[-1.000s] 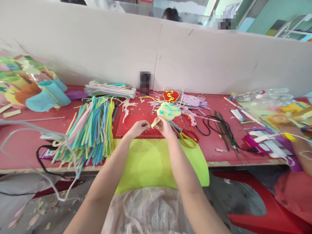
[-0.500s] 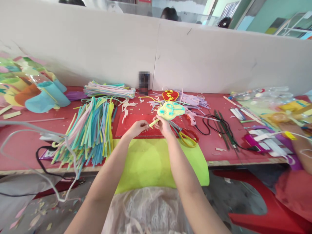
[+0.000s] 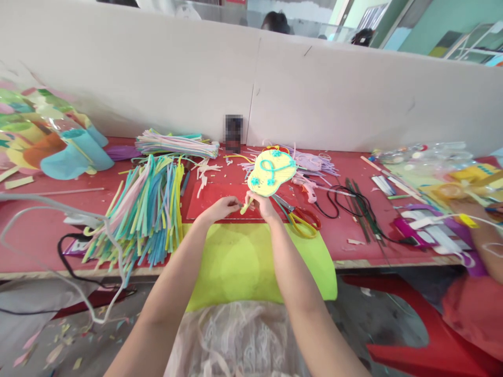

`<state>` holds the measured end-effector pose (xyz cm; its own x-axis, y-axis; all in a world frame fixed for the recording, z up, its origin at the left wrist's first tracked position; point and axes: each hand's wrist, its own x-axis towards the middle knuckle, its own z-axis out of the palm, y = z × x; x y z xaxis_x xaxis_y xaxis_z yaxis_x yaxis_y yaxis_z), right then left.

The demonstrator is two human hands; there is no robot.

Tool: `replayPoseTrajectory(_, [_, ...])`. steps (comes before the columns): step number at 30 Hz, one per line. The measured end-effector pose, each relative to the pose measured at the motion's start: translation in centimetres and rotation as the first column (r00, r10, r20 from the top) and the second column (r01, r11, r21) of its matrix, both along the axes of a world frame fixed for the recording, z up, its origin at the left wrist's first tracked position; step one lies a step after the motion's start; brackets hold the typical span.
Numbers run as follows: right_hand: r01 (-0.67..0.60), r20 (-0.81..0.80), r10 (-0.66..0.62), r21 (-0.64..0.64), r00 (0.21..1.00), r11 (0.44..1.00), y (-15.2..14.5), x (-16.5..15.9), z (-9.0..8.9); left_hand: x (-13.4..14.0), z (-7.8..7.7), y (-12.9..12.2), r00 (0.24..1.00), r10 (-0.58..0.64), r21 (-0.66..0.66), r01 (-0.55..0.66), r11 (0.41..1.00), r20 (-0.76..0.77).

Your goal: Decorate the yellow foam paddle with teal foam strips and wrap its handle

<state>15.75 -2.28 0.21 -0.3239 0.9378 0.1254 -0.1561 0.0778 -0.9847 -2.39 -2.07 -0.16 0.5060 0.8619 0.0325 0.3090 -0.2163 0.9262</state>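
My right hand (image 3: 260, 205) is closed round the handle of a small yellow hand fan (image 3: 280, 180), apparently made of pipe cleaners. Turquoise flowers and a looping turquoise line decorate its face, which is turned up toward me. The short handle end (image 3: 244, 210) sticks out below my fingers. Beside it, my left hand (image 3: 223, 209) has its fingers pinched together; whatever is between them is too small to make out. Both hands are above a red board (image 3: 200, 204). Scissors (image 3: 301, 220) with yellow and red handles lie to the right of my right hand.
Loose pipe cleaners (image 3: 147, 209) form a large bundle at left, with another bundle (image 3: 176, 144) behind. A pink glue gun (image 3: 309, 191) and black cord (image 3: 334, 201) lie at right. Yellow-green sheet (image 3: 236, 262) covers the front edge. Another person's arm (image 3: 485, 235) is at far right.
The fan has turned in my right hand, so its decorated face now shows more fully and covers most of the red piece behind it. My left hand has barely moved.
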Motion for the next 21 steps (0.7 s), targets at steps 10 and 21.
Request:
replayPoseTrajectory(10, [0.003, 0.079, -0.008, 0.061, 0.997, 0.998, -0.16, -0.05, 0.21, 0.08, 0.23, -0.38, 1.000, -0.011, -0.020, 0.011, 1.000, -0.010])
replayPoseTrajectory(21, [0.100, 0.027, -0.101, 0.011, 0.995, 0.995, 0.02, -0.67, -0.20, 0.50, -0.25, -0.23, 0.994, 0.110, 0.016, -0.110, 0.994, -0.002])
